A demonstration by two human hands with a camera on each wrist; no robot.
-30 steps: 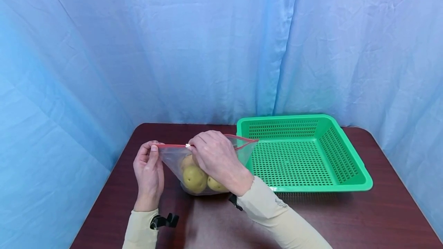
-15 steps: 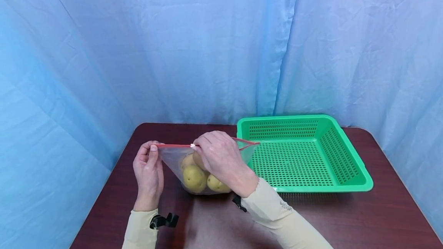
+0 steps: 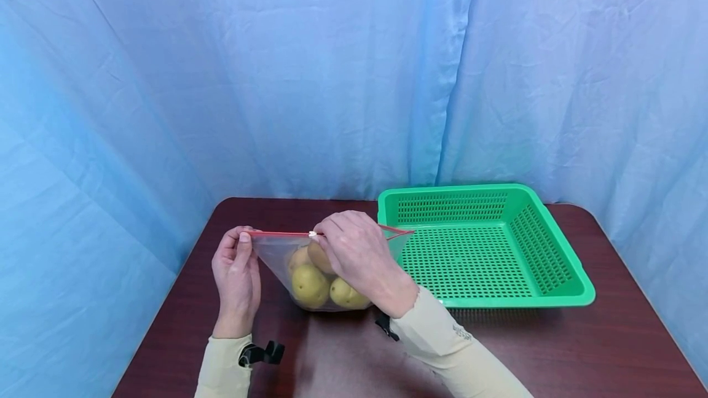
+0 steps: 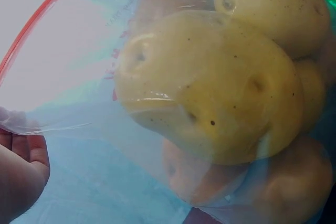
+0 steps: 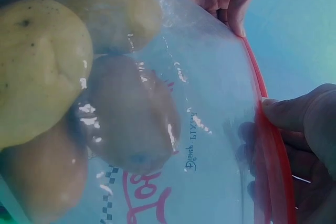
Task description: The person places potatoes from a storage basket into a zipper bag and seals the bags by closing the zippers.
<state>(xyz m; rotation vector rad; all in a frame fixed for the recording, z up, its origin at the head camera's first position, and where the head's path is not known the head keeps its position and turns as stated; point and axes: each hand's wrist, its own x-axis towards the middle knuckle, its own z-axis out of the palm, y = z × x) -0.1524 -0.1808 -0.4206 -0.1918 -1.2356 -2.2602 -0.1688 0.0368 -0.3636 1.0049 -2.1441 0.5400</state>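
Note:
A clear zipper bag (image 3: 271, 250) with a red top edge stands on the table, and several potatoes (image 3: 310, 286) fill its lower part. My left hand (image 3: 236, 278) pinches the bag's left top corner between thumb and fingers. With its thumb and fingers, my right hand (image 3: 362, 250) pinches the white slider (image 3: 313, 234) on the red zipper (image 3: 279, 234). Left of the slider the red edges lie together; to its right they stand apart. In the right wrist view the right thumb (image 5: 289, 111) presses the red strip, with fingers seen through the plastic.
A green perforated basket (image 3: 583, 296) stands on the right of the dark wooden table (image 3: 625, 336), just behind the bag's right corner. Blue curtains (image 3: 332, 78) hang behind and at both sides of the table.
My right hand has slid the slider a short way to the right along the zipper, and the gap on that side has narrowed. My left hand has stayed at the corner.

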